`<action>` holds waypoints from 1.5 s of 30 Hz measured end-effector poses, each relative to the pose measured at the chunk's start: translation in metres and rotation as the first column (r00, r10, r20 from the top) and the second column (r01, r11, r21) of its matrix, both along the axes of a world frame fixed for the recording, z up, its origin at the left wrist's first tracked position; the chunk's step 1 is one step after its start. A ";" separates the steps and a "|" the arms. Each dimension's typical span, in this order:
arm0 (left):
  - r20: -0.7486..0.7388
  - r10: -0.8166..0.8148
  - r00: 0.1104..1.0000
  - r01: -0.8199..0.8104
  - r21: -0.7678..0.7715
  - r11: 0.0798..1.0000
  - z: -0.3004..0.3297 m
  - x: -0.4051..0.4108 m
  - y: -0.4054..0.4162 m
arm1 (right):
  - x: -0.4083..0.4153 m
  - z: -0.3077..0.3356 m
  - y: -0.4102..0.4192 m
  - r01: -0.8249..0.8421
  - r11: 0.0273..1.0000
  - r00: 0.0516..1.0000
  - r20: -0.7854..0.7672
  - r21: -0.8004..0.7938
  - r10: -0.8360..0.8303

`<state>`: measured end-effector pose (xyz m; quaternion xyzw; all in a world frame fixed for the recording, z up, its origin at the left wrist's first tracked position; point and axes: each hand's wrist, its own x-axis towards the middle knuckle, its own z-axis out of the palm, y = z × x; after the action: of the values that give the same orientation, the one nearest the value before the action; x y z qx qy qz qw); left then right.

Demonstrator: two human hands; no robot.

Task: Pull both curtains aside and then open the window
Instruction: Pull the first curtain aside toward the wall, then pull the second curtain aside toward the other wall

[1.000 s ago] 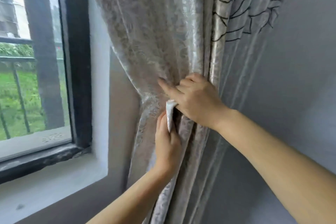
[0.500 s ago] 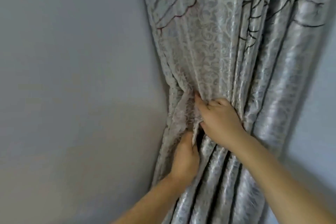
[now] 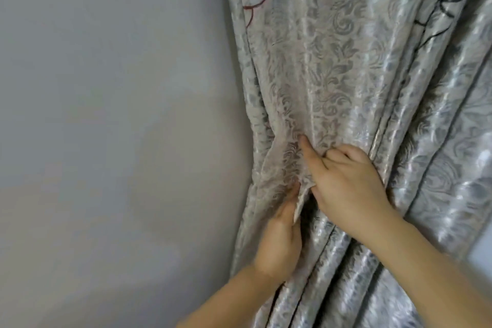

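A shiny silver-grey curtain point(image 3: 346, 66) with a floral weave and red and black line patterns hangs bunched against the wall, filling the right half of the view. At its waist a strip of the same cloth point(image 3: 299, 202) sticks out between my hands. My left hand point(image 3: 279, 242) pinches this strip from below. My right hand point(image 3: 354, 192) presses on the gathered folds just right of it, index finger stretched up to the left, other fingers curled into the cloth. The window is out of view.
A plain grey wall point(image 3: 106, 128) fills the left half of the view. A pale strip of wall point(image 3: 482, 255) shows at the right edge beyond the curtain.
The view has swung right, so the window and sill seen a second ago are gone. Both hands stay at the curtain's waist; my left hand now pinches the cloth strip closer under my right.
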<state>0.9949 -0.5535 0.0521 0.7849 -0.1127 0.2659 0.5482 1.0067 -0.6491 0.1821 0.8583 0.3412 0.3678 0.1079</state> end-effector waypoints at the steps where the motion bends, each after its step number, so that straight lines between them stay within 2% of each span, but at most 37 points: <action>1: -0.013 -0.020 1.000 0.020 -0.019 1.000 -0.002 -0.001 0.004 | -0.003 -0.002 0.002 -0.002 1.000 1.000 -0.014 -0.008 0.002; 3: -0.046 -0.031 0.998 0.027 -0.083 0.996 0.000 -0.012 0.010 | -0.018 -0.001 0.010 -0.015 0.999 0.997 -0.074 -0.034 0.012; 5: -0.076 -0.047 0.996 0.034 -0.163 0.986 0.009 -0.041 0.013 | -0.047 0.006 0.025 -0.072 0.992 0.977 -0.210 -0.108 0.048; 7: -0.208 0.059 0.976 -0.099 -0.190 0.977 0.019 -0.067 0.011 | -0.077 0.007 0.041 -0.233 0.969 0.870 -0.463 -0.078 0.172; 8: -0.308 0.195 0.931 -0.240 -0.115 0.964 0.018 -0.074 0.007 | -0.093 0.004 0.049 -0.346 0.938 0.774 -0.573 -0.026 0.269; 9: -0.506 0.306 0.807 -0.289 0.114 0.951 0.018 -0.085 0.008 | -0.106 -0.002 0.059 -0.450 0.893 0.673 -0.647 0.027 0.358; 10: -0.688 0.287 0.667 -0.239 0.167 0.956 0.016 -0.100 0.015 | -0.116 -0.011 0.071 -0.530 0.843 0.568 -0.699 0.092 0.434; 11: -0.782 0.474 0.404 -0.307 0.372 0.876 0.008 -0.110 0.023 | -0.121 -0.022 0.083 -0.576 0.800 0.453 -0.750 0.166 0.482; 12: -0.767 0.550 0.331 -0.336 0.449 0.828 -0.011 -0.120 0.032 | -0.122 -0.035 0.094 -0.584 0.771 0.327 -0.796 0.254 0.510; 13: -0.617 0.538 0.575 -0.411 0.351 0.841 -0.037 -0.135 0.040 | -0.121 -0.052 0.106 -0.564 0.748 0.198 -0.821 0.352 0.535; 14: -0.352 0.553 0.755 -0.491 0.255 0.833 -0.060 -0.155 0.033 | -0.119 -0.071 0.117 -0.523 0.731 0.088 -0.826 0.438 0.557; 15: -0.340 0.525 0.780 -0.493 0.183 0.851 -0.054 -0.168 0.031 | -0.119 -0.089 0.127 -0.483 0.720 0.015 -0.818 0.498 0.575; 16: -0.361 0.479 0.800 -0.481 0.092 0.872 -0.062 -0.190 0.039 | -0.122 -0.108 0.135 -0.454 0.704 -0.032 -0.800 0.545 0.599; 17: -0.351 0.533 0.770 -0.549 0.060 0.833 -0.077 -0.216 0.046 | -0.127 -0.124 0.141 -0.427 0.683 -0.075 -0.776 0.592 0.626; 19: -0.352 0.648 0.675 -0.689 0.011 0.724 -0.099 -0.272 0.058 | -0.144 -0.154 0.149 -0.350 0.657 -0.188 -0.737 0.668 0.649; 21: -0.388 0.739 0.550 -0.822 -0.095 0.562 -0.111 -0.329 0.060 | -0.161 -0.179 0.155 -0.306 0.647 -0.278 -0.715 0.699 0.641; 23: -0.415 0.817 0.399 -0.917 -0.163 0.365 -0.120 -0.382 0.051 | -0.176 -0.204 0.159 -0.294 0.656 -0.339 -0.718 0.695 0.608; 26: -0.464 0.871 0.162 -0.982 -0.161 0.097 -0.124 -0.455 0.020 | -0.209 -0.234 0.156 -0.258 0.699 -0.426 -0.728 0.667 0.537; 29: -0.509 0.861 -0.011 -0.979 -0.168 -0.112 -0.134 -0.519 -0.017 | -0.251 -0.258 0.150 -0.205 0.758 -0.527 -0.722 0.620 0.448; 32: -0.552 0.816 -0.172 -0.926 -0.191 -0.324 -0.153 -0.571 -0.045 | -0.299 -0.283 0.150 -0.215 0.796 -0.575 -0.732 0.567 0.366; 35: -0.554 0.788 -0.268 -0.877 -0.198 -0.438 -0.174 -0.622 -0.061 | -0.351 -0.308 0.151 -0.201 0.831 -0.623 -0.722 0.519 0.301; 38: -0.557 0.765 -0.322 -0.853 -0.180 -0.490 -0.185 -0.673 -0.062 | -0.404 -0.328 0.157 -0.210 0.852 -0.663 -0.711 0.479 0.236; 45: -0.538 0.700 -0.470 -0.730 -0.209 -0.651 -0.188 -0.771 -0.073 | -0.528 -0.345 0.187 -0.358 0.806 -0.723 -0.686 0.472 0.081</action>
<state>0.2238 -0.6270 -0.1362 0.2652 0.7196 0.5949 0.2406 0.4784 -0.4622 -0.1631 0.5238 0.5068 -0.6137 -0.3035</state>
